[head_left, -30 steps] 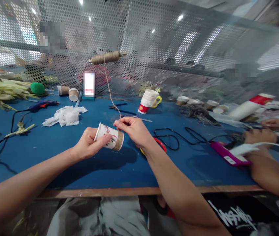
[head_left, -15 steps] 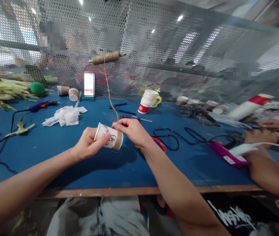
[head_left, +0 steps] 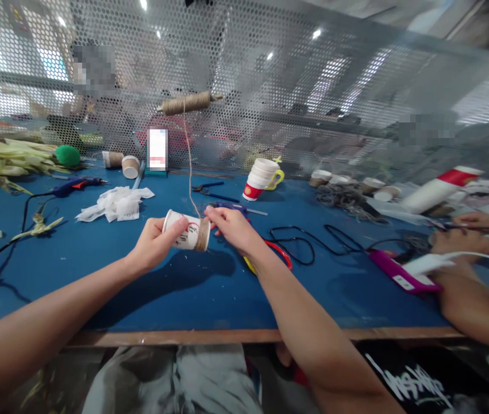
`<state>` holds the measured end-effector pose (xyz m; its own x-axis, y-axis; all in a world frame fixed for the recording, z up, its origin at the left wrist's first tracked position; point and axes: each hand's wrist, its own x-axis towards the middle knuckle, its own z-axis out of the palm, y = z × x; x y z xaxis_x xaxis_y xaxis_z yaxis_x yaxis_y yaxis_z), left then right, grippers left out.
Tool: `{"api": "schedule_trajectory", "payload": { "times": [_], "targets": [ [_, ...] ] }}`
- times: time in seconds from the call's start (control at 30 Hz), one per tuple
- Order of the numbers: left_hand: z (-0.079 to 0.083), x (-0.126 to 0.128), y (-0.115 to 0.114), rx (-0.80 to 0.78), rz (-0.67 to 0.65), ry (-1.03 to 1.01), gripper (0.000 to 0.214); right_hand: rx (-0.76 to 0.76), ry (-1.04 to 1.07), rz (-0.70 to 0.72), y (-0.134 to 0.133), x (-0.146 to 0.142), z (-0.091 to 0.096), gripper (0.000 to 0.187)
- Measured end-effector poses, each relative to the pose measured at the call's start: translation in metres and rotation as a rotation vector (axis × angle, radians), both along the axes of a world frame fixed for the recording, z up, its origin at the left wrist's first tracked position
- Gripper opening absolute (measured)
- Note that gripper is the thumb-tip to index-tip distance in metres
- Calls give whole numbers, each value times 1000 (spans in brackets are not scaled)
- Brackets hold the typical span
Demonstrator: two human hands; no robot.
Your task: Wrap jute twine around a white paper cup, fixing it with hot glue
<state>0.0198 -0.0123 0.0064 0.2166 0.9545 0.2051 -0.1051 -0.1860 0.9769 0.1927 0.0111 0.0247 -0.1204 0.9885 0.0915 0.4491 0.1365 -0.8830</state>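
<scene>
My left hand (head_left: 153, 242) is wrapped around a white paper cup (head_left: 188, 234) with printed markings, tilted on its side above the table. Brown twine is wound in a band (head_left: 202, 236) around the cup's right end. A single strand of twine (head_left: 190, 167) runs down to that band from a twine spool (head_left: 186, 103) on a stick at the mesh. My right hand (head_left: 229, 227) is closed at the cup's right end, thumb and forefinger together beside the strand; what they pinch is hidden. Behind my right hand lies a blue glue gun (head_left: 231, 206).
Stacked cups (head_left: 259, 179) with a yellow handle stand behind. Pliers (head_left: 210, 187), white cloth (head_left: 115, 203), another glue gun (head_left: 74, 185) and a phone (head_left: 157, 148) lie about. At right are black cable (head_left: 300, 238), a purple power strip (head_left: 399, 270) and another person's hands (head_left: 462, 241).
The cup has moved slightly left and up in my left hand, turning so its print shows differently. My right fingers have shifted a little right, off the side of the twine band.
</scene>
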Motion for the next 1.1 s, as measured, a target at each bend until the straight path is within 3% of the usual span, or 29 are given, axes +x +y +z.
{"api": "schedule_trajectory", "payload": {
  "times": [0.1,0.23,0.37,0.47,0.67,0.73,0.9,1.0,1.1],
  "targets": [
    [0,2,7,-80,64,-54,39,0,39,-2,-6,2,9,40],
    [-1,2,10,-103,103,-71,38,-48,68,152,-19,-1,19,34],
    [0,0,9,-36,81,21,35,-128,138,197,-21,-6,16,26],
    [2,-3,11,-41,6,17,30,-107,161,194,-19,-6,14,23],
    [10,-9,22,-441,-236,-283,33,96,-60,282,-22,-3,21,16],
    [10,-9,24,-495,-239,-293,29,113,-116,323,-23,-3,23,14],
    [6,-4,17,-278,-56,-237,21,18,-32,312,-23,-4,22,18],
    [3,-4,14,-157,-37,-171,23,7,-6,273,-23,-4,21,18],
    [2,-6,16,-191,-82,-179,25,15,-13,282,-23,-4,21,17]
  ]
}}
